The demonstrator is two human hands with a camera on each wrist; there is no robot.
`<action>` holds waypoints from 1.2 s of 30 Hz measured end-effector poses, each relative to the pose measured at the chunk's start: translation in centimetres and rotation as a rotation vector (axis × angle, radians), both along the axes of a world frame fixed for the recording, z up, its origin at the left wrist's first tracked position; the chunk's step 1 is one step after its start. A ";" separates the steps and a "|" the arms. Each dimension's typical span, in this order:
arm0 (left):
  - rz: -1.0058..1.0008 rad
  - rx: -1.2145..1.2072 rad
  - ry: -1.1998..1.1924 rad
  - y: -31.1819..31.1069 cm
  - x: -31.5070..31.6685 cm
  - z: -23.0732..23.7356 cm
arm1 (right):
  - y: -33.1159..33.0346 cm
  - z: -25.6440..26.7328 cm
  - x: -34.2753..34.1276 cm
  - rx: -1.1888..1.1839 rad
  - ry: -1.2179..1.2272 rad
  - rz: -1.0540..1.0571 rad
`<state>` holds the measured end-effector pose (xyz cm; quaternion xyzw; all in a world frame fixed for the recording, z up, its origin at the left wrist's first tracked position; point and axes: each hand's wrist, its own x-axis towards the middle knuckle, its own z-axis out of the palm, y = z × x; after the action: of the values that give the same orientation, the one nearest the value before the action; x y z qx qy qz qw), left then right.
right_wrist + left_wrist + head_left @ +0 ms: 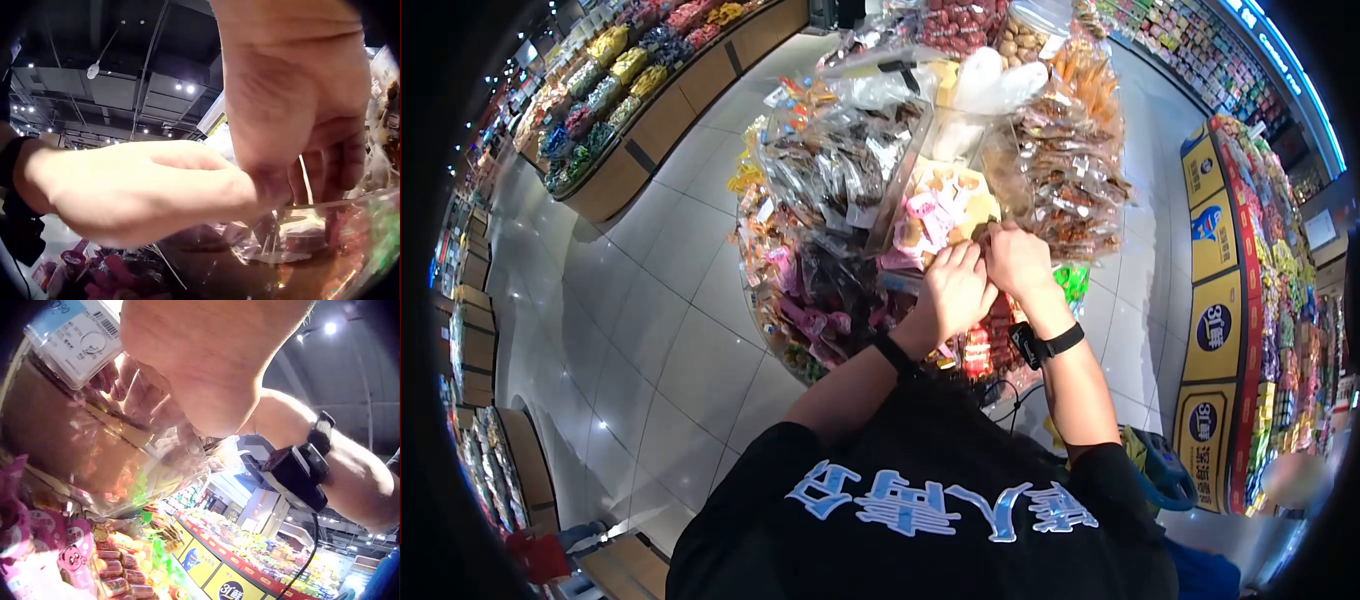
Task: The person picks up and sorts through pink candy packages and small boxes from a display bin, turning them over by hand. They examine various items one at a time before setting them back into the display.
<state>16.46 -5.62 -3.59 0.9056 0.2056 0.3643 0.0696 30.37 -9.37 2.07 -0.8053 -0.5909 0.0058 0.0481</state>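
Clear plastic display bin (69,437): left hand (957,290), right hand (1018,260) together at rim, likely for two-handed handling; fingertips hidden, can't tell either grip.

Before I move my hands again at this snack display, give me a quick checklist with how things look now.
1. Hands clear of each other: left hand and right hand are pressed close together. Not ok if you want to move them separately.
2. Grip on the clear plastic edge: fingertips are partly hidden. Cannot tell.
3. Right wrist camera: strapped on the forearm side of the wrist. Ok.
4. Cable: hangs below that camera and might snag. Not ok.
5. Pink cartoon packets: apart from the hands in the left wrist view. Ok.
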 end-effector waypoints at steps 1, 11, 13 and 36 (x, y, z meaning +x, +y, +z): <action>0.001 0.007 0.010 0.0 -0.1 -0.1 | 0.4 0.0 0.1 -0.076 -0.014 0.005; 0.005 -0.092 0.005 0.0 -0.1 0.0 | 1.0 -0.1 0.9 -0.120 0.031 -0.022; 0.012 -0.137 -0.044 -0.1 -0.2 0.4 | 0.8 1.9 -0.2 -0.109 0.068 -0.080; -0.209 -0.515 -0.404 2.9 1.0 2.2 | -2.5 7.0 3.5 0.408 0.196 0.351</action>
<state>17.45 -2.71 -1.40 0.7839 0.1791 0.4634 0.3724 33.92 -11.87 9.07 -0.6599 -0.7028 -0.0274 0.2643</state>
